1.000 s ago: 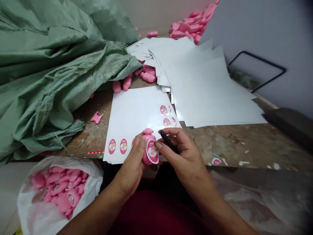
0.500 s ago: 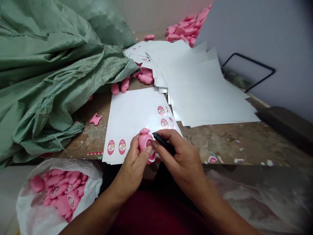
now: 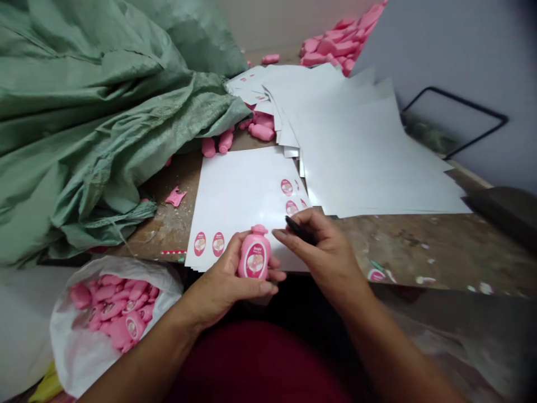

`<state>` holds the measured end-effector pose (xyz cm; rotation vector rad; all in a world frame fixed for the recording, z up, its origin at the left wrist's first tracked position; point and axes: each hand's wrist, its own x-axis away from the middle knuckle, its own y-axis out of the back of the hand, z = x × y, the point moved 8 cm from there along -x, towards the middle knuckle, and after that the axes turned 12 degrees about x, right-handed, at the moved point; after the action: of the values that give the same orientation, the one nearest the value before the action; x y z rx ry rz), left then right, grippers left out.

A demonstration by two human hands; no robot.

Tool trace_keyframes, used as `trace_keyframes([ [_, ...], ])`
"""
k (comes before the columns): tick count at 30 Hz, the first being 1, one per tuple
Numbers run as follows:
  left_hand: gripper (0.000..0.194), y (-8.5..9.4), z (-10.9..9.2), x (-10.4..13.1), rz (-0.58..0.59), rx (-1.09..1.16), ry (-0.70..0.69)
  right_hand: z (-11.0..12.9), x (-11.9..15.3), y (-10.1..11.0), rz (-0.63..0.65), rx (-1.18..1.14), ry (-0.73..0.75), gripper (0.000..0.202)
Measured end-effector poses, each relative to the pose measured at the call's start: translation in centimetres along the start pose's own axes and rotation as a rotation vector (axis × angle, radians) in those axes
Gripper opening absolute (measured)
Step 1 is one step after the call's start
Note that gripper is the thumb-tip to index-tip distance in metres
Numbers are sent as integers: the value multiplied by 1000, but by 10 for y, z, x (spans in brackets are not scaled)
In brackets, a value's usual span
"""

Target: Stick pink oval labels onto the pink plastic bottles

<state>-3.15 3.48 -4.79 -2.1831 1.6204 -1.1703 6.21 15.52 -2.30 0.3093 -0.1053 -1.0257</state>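
Observation:
A small pink bottle (image 3: 255, 254) with an oval "BABY" label on its front rests upright in my left hand (image 3: 232, 274), the fingers wrapped behind it and the thumb low across its base. To its right, my right hand (image 3: 325, 243) grips a slim black tool (image 3: 300, 229) with a pointed end; its exact kind does not show. The right hand is apart from the bottle. Beneath both hands lies a white sticker sheet (image 3: 239, 190), with a few oval labels left at its lower left and right edge.
A white sack (image 3: 69, 336) of labelled pink bottles stands at lower left. Green sacking (image 3: 104, 112) covers the table's left. Large white sheets (image 3: 356, 145) lie at right, with a pile of pink bottles (image 3: 339, 45) behind. A pink scrap (image 3: 175, 196) lies on the brown tabletop (image 3: 403, 240).
My right hand has drawn away from the bottle to the right, still holding the black tool. My left thumb has slid down off the label, which now shows whole. The view has shifted slightly.

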Motion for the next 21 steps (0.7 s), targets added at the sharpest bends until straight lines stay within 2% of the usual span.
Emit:
trace_keyframes([
  [2,72,33,-11,24,-51,-158,50,-7,0,7,-8,66,-22,23],
  [4,67,81,-26,63,-151,-458,117,-17,0,15,-27,130,-45,24],
  [6,53,137,-52,110,-327,-864,118,-27,-1,23,-60,196,-46,26],
  [7,55,161,-72,133,-457,-1023,28,-31,-2,26,-83,230,-33,27],
  [8,62,178,-89,151,-568,-1164,-37,-34,-4,27,-97,260,-17,27],
  [9,65,187,-100,161,-627,-1271,-77,-37,-5,26,-104,287,3,27],
  [10,66,188,-110,162,-656,-1347,-135,-38,-7,25,-109,313,25,28],
  [11,62,182,-117,155,-650,-1401,-190,-40,-8,22,-106,340,50,28],
  [13,48,152,-130,115,-570,-1465,-323,-41,-8,13,-77,402,103,26],
  [15,38,112,-146,56,-464,-1547,-453,-42,-7,6,-63,467,159,23],
  [17,37,81,-167,-6,-424,-1568,-539,-44,-5,4,-79,508,206,21],
  [19,35,66,-192,-62,-456,-1572,-596,-46,-4,4,-101,531,251,20],
  [21,30,60,-216,-105,-515,-1554,-632,-48,-4,3,-82,555,297,18],
])
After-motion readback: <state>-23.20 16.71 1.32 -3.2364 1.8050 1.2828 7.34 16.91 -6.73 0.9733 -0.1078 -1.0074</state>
